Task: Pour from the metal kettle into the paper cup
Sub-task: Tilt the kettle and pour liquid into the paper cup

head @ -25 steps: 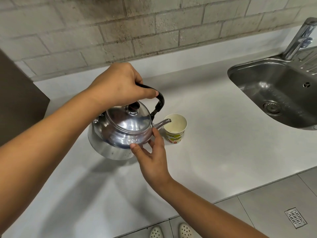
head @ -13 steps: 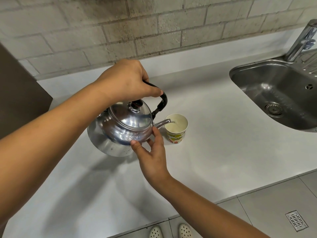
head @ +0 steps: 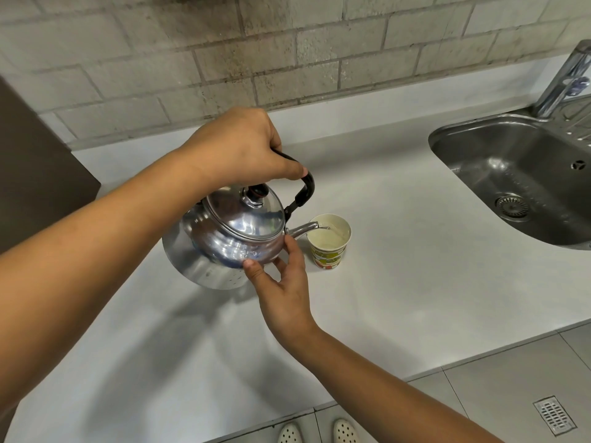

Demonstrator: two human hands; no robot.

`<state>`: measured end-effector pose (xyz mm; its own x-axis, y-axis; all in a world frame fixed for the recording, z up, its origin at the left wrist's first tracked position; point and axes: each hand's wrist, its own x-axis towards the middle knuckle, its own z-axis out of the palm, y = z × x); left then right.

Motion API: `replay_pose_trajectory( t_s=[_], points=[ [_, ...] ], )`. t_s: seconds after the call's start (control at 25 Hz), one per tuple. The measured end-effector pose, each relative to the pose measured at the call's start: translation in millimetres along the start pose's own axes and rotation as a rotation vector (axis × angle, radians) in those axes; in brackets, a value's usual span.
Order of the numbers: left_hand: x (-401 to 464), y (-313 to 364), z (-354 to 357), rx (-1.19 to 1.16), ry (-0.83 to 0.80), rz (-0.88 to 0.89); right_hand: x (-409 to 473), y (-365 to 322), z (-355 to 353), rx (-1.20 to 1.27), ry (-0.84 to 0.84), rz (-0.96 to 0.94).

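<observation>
A shiny metal kettle (head: pixel 230 241) with a black handle hangs tilted to the right above the white counter (head: pixel 399 282). My left hand (head: pixel 240 151) is closed around its handle. The fingertips of my right hand (head: pixel 281 282) rest against the kettle's front side, below the spout. The spout tip sits over the rim of a small paper cup (head: pixel 329 251) with a green and red print, which stands upright on the counter. A thin stream of water runs from the spout into the cup, and liquid shows inside it.
A steel sink (head: pixel 511 180) with a tap (head: pixel 566 81) lies at the right. A brick wall runs along the back. A dark panel (head: pixel 38 174) stands at the left edge. The counter's front edge, grey floor tiles and my shoes show below.
The kettle has tipped further toward the cup, its base lifting. Water now flows from the spout into the cup. Both hands keep their hold.
</observation>
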<state>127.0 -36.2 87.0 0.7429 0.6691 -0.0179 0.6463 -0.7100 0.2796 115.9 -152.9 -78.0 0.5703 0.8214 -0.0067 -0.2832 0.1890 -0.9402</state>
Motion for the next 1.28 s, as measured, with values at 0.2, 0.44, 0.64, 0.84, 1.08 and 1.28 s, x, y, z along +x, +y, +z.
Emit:
replay_pose_trajectory(
  t_s=[0.2,0.44,0.64,0.84,1.08,1.28],
  points=[
    [-1,2,-2,0.003,-0.008,-0.001,0,-1,1,-0.002,0.0,0.0],
    [-1,5,-3,0.014,-0.027,-0.002,0,-3,3,0.013,-0.006,0.01],
    [-2,7,-4,0.029,-0.036,-0.002,0,-4,4,0.025,0.005,0.01],
    [-1,9,-4,0.031,-0.037,0.006,0,-5,3,0.029,0.006,0.025],
    [0,10,-4,0.05,-0.044,0.017,0,-4,4,0.04,0.004,0.034],
    [1,10,-4,0.067,-0.044,0.019,0,-3,5,0.047,0.001,0.031]
  ],
)
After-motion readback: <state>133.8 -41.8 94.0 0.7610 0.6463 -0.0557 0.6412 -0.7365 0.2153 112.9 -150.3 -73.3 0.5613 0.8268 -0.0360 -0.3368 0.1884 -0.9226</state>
